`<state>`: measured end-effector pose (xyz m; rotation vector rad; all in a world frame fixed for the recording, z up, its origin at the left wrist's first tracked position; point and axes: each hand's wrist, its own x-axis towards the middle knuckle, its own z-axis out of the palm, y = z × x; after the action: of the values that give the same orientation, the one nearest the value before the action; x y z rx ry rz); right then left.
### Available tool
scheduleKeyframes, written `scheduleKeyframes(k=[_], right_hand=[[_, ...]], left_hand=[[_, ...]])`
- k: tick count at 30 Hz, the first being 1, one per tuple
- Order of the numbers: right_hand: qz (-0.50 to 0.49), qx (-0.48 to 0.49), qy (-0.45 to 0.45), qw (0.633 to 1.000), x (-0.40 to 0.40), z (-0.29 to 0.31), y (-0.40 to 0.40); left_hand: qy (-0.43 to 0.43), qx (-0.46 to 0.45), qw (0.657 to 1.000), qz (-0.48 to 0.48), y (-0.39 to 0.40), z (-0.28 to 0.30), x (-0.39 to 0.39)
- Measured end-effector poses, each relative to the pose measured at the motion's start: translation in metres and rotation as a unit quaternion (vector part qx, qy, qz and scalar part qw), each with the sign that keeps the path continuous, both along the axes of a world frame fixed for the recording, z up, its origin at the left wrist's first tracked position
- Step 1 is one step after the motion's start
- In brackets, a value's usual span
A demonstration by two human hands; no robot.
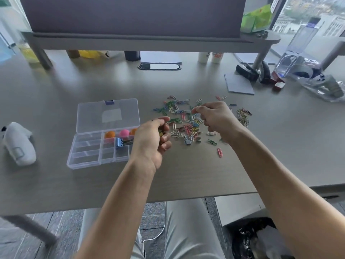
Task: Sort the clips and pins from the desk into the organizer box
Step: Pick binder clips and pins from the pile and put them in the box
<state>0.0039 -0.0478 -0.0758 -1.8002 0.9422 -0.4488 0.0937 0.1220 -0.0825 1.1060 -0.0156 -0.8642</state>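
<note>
Coloured paper clips (186,118) lay scattered in a loose heap on the grey surface (186,171), with a tangled bunch of clips (243,115) just to the heap's right and a lone pink clip (220,152) nearer the edge. The right hand (214,118) hovered over the heap, thumb and forefinger pinched together; what they held was too small to tell. The left hand (151,143) was curled round a few small clips, yellowish ones showing between its fingers. Just left of it sat the clear organizer box (89,154), lid folded back, holding a blue binder clip (118,142) and round orange and pink pins (119,133) in its compartments. A white controller (18,143) lay well apart, far left.
</note>
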Motion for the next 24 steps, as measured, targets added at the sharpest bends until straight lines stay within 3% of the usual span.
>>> scheduleKeyframes(k=[6,15,19,24], right_hand=[[0.007,-0.013,0.015,1.0,0.0,-0.006,0.0],[0.01,-0.118,0.024,0.993,-0.02,-0.009,-0.01],[0.082,-0.297,0.115,0.944,-0.021,-0.012,-0.01],[0.185,-0.374,0.193,0.888,-0.014,-0.005,-0.013]], left_hand=[[-0.079,0.032,0.996,-0.033,0.002,-0.002,-0.006],[-0.157,0.081,0.984,-0.017,0.001,-0.02,-0.022],[-0.177,0.095,0.979,-0.024,0.004,-0.024,-0.022],[-0.175,0.092,0.98,-0.032,0.004,-0.024,-0.022]])
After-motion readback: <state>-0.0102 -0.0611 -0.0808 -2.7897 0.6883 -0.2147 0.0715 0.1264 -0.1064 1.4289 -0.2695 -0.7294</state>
